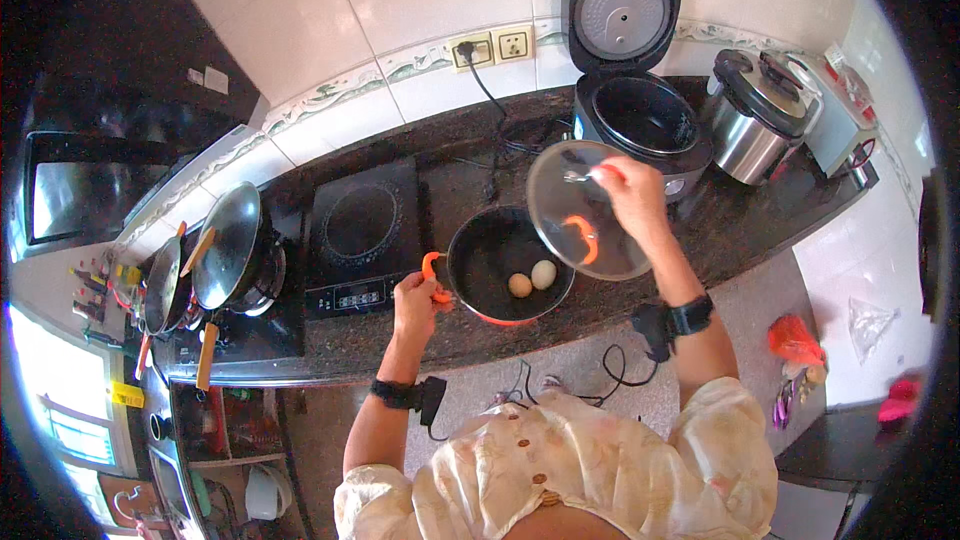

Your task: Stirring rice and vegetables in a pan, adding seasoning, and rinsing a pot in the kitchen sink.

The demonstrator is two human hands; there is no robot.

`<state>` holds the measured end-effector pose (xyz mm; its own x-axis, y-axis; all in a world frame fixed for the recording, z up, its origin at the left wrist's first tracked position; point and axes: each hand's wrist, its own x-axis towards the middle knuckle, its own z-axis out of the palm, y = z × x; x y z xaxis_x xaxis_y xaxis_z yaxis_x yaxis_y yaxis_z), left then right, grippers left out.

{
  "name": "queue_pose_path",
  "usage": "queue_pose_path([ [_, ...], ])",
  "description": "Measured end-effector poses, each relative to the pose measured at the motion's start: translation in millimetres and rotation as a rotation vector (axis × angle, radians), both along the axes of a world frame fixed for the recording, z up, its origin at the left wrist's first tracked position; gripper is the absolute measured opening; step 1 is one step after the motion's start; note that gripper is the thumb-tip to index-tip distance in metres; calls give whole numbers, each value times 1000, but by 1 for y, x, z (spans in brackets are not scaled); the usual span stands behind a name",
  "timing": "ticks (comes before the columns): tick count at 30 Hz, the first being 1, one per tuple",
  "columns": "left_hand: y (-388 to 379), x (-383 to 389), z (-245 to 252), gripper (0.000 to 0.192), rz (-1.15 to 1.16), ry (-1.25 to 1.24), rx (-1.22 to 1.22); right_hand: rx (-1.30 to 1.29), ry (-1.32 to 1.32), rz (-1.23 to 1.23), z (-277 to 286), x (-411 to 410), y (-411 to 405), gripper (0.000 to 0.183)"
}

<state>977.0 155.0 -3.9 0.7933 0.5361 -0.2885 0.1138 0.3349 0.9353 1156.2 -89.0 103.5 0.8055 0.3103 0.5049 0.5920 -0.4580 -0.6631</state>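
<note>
A dark-lined cooking pot (487,259) with orange handles stands on the stone counter, and a brown egg (520,285) and a paler egg (544,274) lie inside it near each other. My left hand (417,305) grips the pot's orange left handle (430,267). My right hand (634,195) holds a glass lid (555,202) by its knob, tilted above the pot's right side. Through the glass the pot's other orange handle shows. An electric rice cooker (679,154) with its lid raised is just beyond my right hand.
An induction cooktop (364,229) lies left of the pot, with woks (229,247) on a gas stove farther left. A steel pressure cooker (754,127) stands at the right, beside a grey-white box-shaped appliance (840,116). A black cord (487,94) runs from the wall socket down to the counter.
</note>
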Motion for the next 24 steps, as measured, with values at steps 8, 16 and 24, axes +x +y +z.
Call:
queue_pose_path([
  [8,4,-63,-12,10,121,-2,-33,-183,54,-155,-54,-4,-74,19],
  [16,2,-81,-10,9,157,31,-51,-237,201,-237,-126,8,-55,19],
  [24,3,-81,-12,9,170,34,-74,-215,209,-149,-158,15,-21,19],
])
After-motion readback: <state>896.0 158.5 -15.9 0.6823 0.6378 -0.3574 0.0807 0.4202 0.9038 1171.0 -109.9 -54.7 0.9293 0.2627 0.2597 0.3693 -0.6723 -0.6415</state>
